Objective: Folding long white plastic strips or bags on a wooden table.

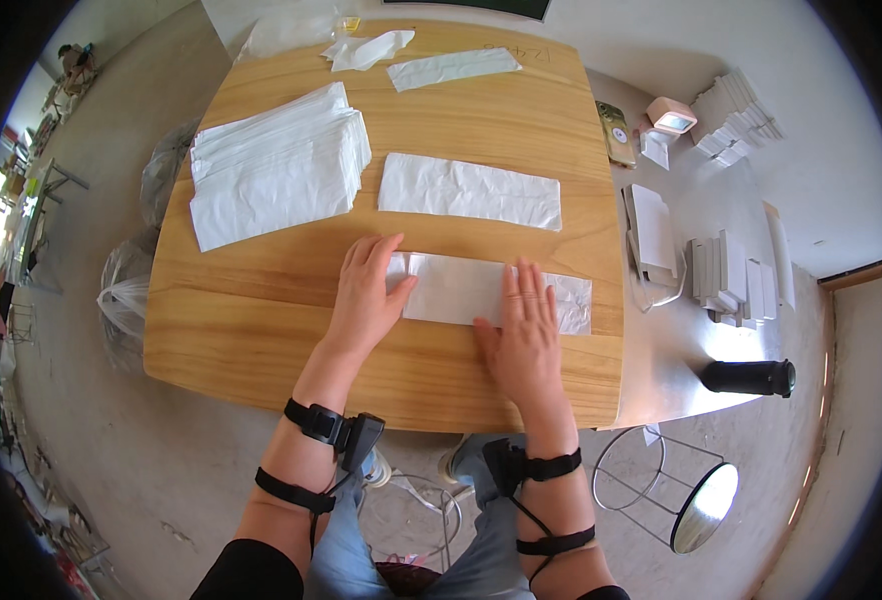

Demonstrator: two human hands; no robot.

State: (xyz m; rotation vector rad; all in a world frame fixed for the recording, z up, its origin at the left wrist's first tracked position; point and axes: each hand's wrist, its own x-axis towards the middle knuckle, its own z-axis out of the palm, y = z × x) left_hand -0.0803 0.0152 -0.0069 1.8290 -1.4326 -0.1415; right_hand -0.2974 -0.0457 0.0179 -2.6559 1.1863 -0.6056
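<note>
A long white strip of paper or thin film point(456, 285) lies flat across the wooden table in front of me, with a crinkled, shiny right end. My right hand point(526, 325) rests flat on its right part, fingers stretched forward. At the left end is my left hand point(361, 290), thumb apart from the other fingers and the strip's edge beside them. Just beyond lies a second crinkled white strip point(471, 190). To the far left, a thick fanned stack of white sheets point(281, 165) sits on the table.
Near the table's point(261, 325) far edge are another strip point(454, 68) and a crumpled white piece point(369, 49). A side surface at right holds a phone point(616, 135), a small pink lamp point(669, 117), white boxes point(726, 275) and a black cylinder point(749, 378). A stool point(706, 505) stands below it.
</note>
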